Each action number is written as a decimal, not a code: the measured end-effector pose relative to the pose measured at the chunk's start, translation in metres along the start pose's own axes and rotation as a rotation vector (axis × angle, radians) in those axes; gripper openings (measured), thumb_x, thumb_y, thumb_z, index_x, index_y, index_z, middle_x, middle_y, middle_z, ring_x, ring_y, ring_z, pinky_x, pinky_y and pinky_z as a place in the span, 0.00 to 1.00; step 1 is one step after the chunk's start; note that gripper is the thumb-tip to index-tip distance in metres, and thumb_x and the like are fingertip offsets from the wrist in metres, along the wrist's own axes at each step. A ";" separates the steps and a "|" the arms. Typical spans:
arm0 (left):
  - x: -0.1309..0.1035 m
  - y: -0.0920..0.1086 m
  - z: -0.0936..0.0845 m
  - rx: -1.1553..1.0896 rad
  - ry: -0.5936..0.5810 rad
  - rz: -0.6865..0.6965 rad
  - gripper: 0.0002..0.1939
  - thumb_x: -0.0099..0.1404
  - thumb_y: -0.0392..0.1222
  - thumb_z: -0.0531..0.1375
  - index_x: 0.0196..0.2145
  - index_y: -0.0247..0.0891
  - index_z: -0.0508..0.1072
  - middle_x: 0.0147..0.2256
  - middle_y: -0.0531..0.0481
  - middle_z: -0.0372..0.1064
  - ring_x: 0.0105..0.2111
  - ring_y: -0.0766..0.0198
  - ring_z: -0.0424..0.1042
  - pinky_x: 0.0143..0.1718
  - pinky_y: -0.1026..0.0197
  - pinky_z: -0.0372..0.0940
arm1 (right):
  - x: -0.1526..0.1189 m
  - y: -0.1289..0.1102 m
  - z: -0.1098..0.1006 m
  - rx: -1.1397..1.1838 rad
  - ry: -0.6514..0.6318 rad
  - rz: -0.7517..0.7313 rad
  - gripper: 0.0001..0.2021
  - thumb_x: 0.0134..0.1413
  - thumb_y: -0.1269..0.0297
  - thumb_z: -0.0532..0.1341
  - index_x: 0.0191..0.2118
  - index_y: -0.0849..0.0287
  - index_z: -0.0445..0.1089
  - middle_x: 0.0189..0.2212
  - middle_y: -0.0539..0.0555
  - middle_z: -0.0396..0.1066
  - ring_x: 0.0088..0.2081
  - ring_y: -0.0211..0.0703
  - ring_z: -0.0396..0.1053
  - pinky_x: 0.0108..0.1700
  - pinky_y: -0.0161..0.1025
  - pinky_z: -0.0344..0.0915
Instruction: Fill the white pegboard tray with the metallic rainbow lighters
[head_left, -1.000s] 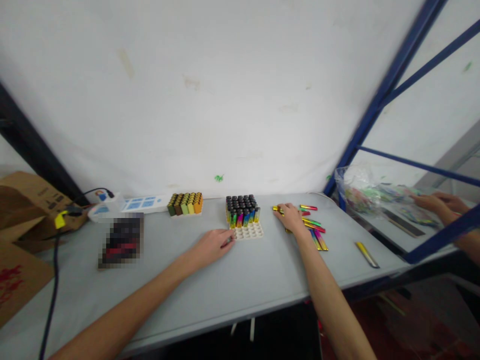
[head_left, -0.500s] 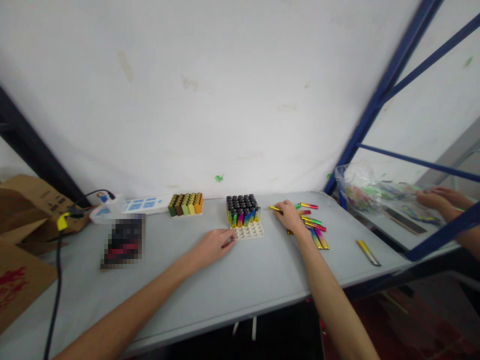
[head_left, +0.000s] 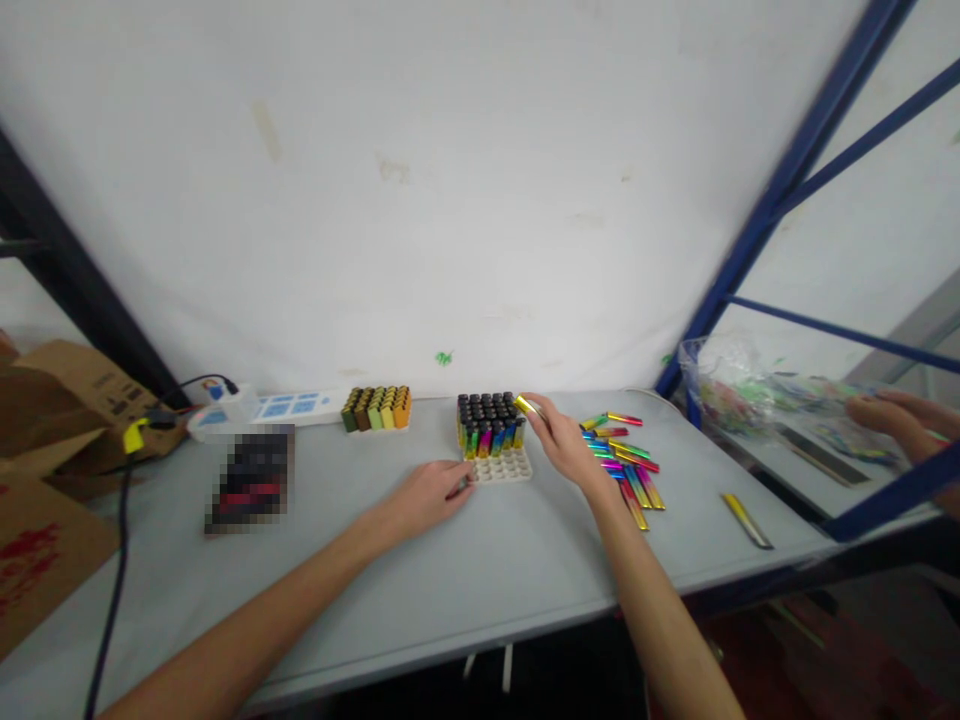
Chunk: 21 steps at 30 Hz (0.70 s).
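A white tray (head_left: 502, 467) with round holes stands mid-table; its back rows hold upright black-topped, shiny multicoloured lighters (head_left: 486, 420). My left hand (head_left: 431, 492) rests on the table, its closed fingers at the tray's front left corner; whether it grips the tray or something small is hidden. Between the fingers of my right hand (head_left: 559, 440) is a gold lighter (head_left: 527, 406), tilted, just right of the standing rows. Loose shiny lighters (head_left: 637, 485) lie in a pile to the right of that hand.
Gold-topped lighters (head_left: 379, 408) fill another tray at the back left. Beside it lie a power strip (head_left: 300, 407) and a blurred dark item (head_left: 251, 480). Paper bags (head_left: 56, 530) are far left. One lighter (head_left: 746, 520) lies far right, near a blue frame (head_left: 757, 220); beyond are another person's hands (head_left: 900, 425).
My right hand has moved left from the pile to the standing rows, carrying the gold lighter. My left hand has stayed at the tray corner.
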<state>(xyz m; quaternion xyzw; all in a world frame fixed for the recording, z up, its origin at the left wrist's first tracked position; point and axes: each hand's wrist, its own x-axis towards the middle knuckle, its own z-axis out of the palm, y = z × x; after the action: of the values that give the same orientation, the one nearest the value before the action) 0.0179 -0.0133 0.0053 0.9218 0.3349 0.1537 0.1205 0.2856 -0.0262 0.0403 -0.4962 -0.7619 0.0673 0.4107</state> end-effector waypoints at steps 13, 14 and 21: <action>-0.001 -0.003 0.002 0.009 0.007 0.010 0.06 0.71 0.40 0.55 0.36 0.41 0.69 0.27 0.53 0.68 0.27 0.61 0.68 0.33 0.64 0.59 | 0.003 -0.005 0.002 0.056 -0.027 -0.004 0.15 0.62 0.49 0.63 0.42 0.56 0.76 0.23 0.48 0.70 0.23 0.38 0.63 0.29 0.35 0.60; -0.001 -0.002 0.001 0.008 0.004 0.007 0.06 0.71 0.40 0.55 0.35 0.41 0.69 0.27 0.53 0.67 0.27 0.61 0.68 0.33 0.64 0.59 | 0.003 -0.006 0.002 0.052 -0.047 -0.008 0.15 0.62 0.49 0.63 0.42 0.56 0.77 0.23 0.48 0.71 0.24 0.38 0.64 0.29 0.35 0.61; 0.000 -0.001 -0.001 0.001 -0.001 0.003 0.06 0.71 0.40 0.54 0.36 0.41 0.68 0.26 0.53 0.67 0.27 0.61 0.68 0.32 0.63 0.59 | 0.001 -0.003 0.007 0.026 -0.111 -0.030 0.14 0.66 0.52 0.60 0.45 0.57 0.74 0.26 0.50 0.73 0.26 0.39 0.68 0.30 0.34 0.62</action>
<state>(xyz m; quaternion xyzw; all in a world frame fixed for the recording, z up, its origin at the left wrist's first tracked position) 0.0170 -0.0131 0.0056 0.9224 0.3337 0.1533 0.1200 0.2785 -0.0250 0.0379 -0.4750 -0.7899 0.0986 0.3750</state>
